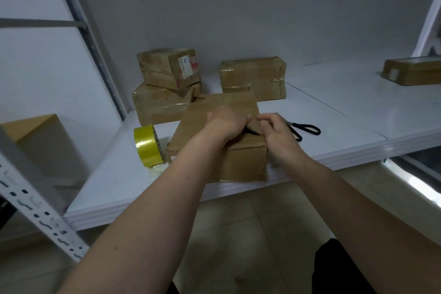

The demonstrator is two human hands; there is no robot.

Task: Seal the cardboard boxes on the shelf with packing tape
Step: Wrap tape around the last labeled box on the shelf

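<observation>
A brown cardboard box (198, 126) sits at the front edge of the white shelf (334, 112). My left hand (224, 122) rests on its top and pinches the box's right flap, which is lifted with a dark gap under it. My right hand (276, 129) pinches the same flap from the right side. A roll of yellow packing tape (148, 145) stands on edge just left of the box. Black-handled scissors (305, 129) lie on the shelf to the right, partly hidden behind my right hand.
Two taped boxes (164, 83) are stacked at the back left, another taped box (253, 76) stands behind the front one, and one more box (412, 70) lies far right. A steel shelf upright (35, 210) slants at the lower left. A plain box (38, 141) stands beyond it.
</observation>
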